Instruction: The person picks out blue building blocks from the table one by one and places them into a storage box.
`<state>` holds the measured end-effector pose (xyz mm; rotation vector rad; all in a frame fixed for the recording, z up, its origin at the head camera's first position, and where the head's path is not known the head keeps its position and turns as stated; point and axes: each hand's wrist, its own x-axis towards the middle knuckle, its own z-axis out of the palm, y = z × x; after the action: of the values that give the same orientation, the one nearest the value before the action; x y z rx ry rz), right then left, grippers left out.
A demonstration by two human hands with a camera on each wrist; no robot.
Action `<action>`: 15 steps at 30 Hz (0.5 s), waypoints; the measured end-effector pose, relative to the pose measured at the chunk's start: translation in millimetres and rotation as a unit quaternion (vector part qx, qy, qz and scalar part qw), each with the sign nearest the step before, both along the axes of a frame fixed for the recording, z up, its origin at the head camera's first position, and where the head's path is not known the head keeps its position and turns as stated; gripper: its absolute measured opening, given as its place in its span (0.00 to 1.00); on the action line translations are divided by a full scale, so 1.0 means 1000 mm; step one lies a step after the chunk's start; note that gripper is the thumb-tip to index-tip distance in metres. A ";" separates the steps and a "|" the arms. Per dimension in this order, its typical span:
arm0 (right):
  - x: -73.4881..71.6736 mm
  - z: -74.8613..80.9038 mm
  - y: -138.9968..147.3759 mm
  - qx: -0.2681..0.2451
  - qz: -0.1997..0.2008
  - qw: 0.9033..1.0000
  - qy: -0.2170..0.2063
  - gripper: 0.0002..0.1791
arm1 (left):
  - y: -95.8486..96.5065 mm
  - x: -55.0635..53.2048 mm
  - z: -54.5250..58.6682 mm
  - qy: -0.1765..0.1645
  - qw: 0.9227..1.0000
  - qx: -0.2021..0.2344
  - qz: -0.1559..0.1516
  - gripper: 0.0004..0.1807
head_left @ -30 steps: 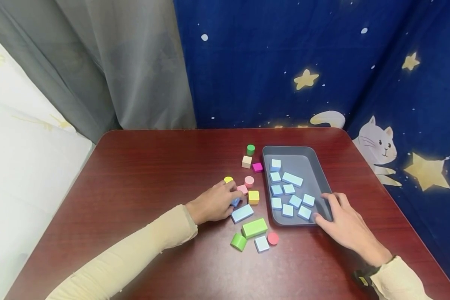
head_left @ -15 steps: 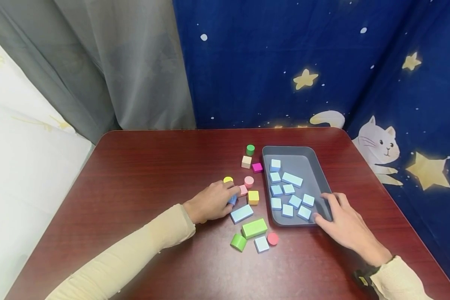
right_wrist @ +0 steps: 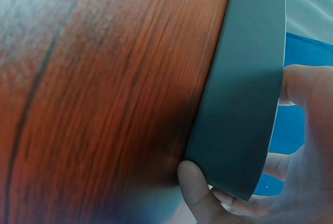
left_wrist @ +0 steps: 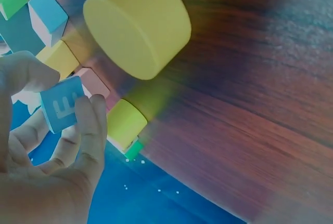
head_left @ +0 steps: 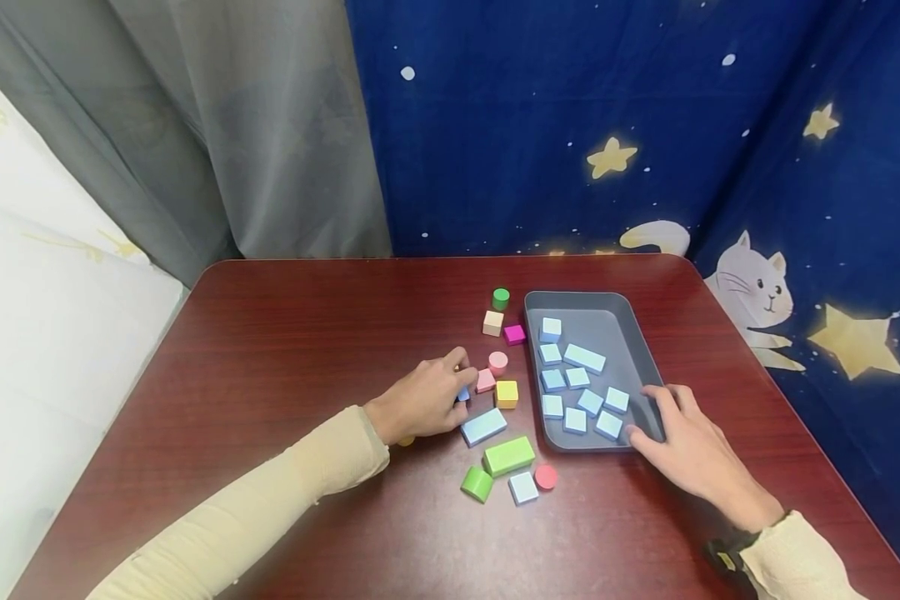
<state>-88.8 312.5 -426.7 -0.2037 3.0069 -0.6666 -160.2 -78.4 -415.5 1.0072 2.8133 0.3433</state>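
My left hand [head_left: 423, 400] pinches a small blue block [left_wrist: 63, 104] between thumb and fingers; in the left wrist view its face carries a white letter E. A yellow cylinder [left_wrist: 136, 26] lies close by the left wrist, mostly covered by it in the head view. Beyond the fingertips lies another yellow cylinder [left_wrist: 126, 122]. At the right, my right hand [head_left: 693, 454] grips the near right corner of a dark grey tray [head_left: 607, 321], thumb at the near side and a finger on the right rim. Several light blue blocks [head_left: 585, 358] lie inside the tray.
Between left hand and tray lie a pink block [head_left: 485, 381], a pink cylinder [head_left: 498, 363], a yellow cube [head_left: 506, 394] and a long light blue block [head_left: 483, 427]. Nearer are green blocks [head_left: 508, 457], a pale blue block [head_left: 523, 488] and a red round piece [head_left: 546, 477].
My left hand has drawn back slightly to the left and raised its index finger, with the blue block in its fingers. Part of a yellow piece now shows under the wrist. The right hand stays put.
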 end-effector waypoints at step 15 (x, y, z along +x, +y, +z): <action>0.000 -0.002 0.000 -0.001 0.000 1.000 0.008 0.40 | 0.004 -0.003 0.003 0.030 0.999 0.033 -0.016 0.15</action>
<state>-88.8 312.7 -428.3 -0.2112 3.0212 -0.6702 -163.1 -74.0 -412.7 1.0930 2.8529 0.4105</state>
